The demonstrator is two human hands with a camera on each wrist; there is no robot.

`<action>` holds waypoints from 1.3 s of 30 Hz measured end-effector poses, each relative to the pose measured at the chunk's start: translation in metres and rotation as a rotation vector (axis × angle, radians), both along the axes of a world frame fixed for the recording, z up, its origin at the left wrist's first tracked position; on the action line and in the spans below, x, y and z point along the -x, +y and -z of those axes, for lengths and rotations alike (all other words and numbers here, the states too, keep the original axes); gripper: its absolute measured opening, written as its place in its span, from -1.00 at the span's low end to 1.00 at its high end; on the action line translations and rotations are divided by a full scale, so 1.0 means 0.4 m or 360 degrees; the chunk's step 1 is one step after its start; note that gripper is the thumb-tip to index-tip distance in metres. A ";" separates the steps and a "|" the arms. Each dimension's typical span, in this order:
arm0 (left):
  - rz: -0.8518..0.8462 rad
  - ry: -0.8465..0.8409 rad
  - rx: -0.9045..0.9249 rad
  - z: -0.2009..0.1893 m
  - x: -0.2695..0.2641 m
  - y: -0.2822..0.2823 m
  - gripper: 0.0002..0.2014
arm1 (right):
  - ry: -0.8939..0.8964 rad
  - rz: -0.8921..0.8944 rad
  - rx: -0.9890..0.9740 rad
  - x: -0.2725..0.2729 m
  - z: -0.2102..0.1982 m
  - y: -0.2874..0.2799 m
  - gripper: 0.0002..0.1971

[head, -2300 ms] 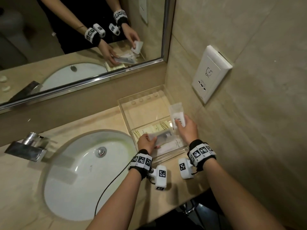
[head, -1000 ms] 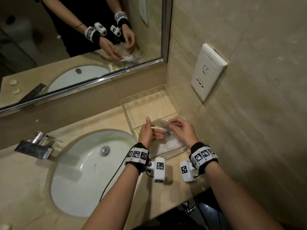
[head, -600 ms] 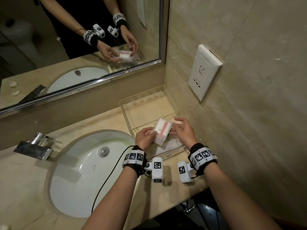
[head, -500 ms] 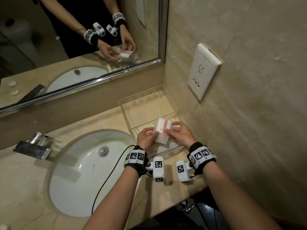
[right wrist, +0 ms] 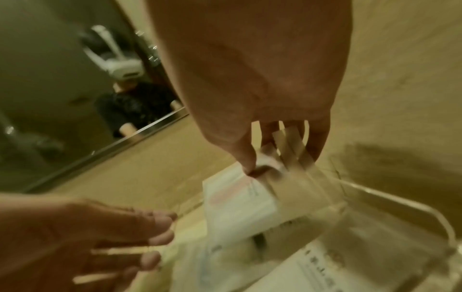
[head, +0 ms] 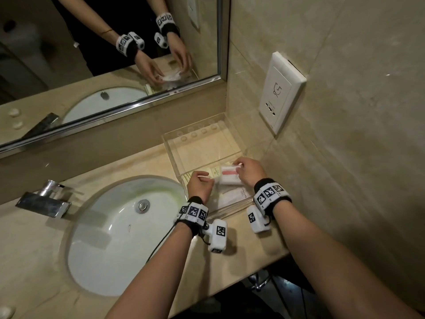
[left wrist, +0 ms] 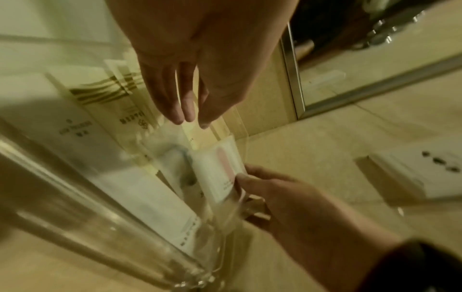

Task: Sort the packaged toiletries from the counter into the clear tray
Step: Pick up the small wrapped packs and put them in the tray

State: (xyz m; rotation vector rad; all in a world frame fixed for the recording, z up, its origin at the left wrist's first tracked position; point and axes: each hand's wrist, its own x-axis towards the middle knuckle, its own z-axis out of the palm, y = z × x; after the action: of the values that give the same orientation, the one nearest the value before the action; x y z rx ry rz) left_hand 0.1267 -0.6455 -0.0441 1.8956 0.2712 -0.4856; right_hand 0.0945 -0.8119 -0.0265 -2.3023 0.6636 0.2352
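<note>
Pink-striped packet (head: pixel 228 175) — right hand's (head: pixel 249 172) pinch

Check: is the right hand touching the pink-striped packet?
Touching. The left wrist view shows the right hand with its thumb pinching the edge of the pink-striped packet.

The clear tray (head: pixel 174 155) before me reads as glossy, transparent hard plastic, with thick, smooth, rounded walls. The packet (head: pixel 228 177) pinched in my right hand (head: pixel 250 172) has a thin, clear, crinkled film wrap over white with a pink stripe. The flat sachets (left wrist: pixel 82 118) beneath look like matt cream paper with printed stripes. The counter (head: pixel 30 245) is polished beige stone, faintly veined. The basin (head: pixel 110 245) is glossy white ceramic. The tap (head: pixel 44 201) and mirror frame (head: pixel 115 111) are bright, smooth metal. The wall socket (head: pixel 280 90) is smooth white plastic. My wristbands (head: pixel 271 194) are black cloth.
</note>
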 end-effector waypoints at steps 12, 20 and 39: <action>0.0411 -0.0226 -0.0433 0.032 0.021 0.031 -0.60 | -0.0027 -0.0347 0.0536 0.011 0.025 0.029 -0.66; 0.0449 -0.0230 -0.0440 0.044 0.021 0.017 -0.67 | -0.0231 -0.0406 0.0610 0.033 0.063 0.032 -0.61; 0.0516 -0.0185 -0.0500 0.055 0.001 0.007 -0.68 | -0.0223 -0.0266 0.0215 0.046 0.096 0.026 -0.69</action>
State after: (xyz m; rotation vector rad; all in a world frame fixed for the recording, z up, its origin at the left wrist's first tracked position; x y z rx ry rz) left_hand 0.1263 -0.6425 -0.0660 2.2814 -0.0435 -0.5708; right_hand 0.0761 -0.8014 -0.0647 -2.4800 0.4287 0.1078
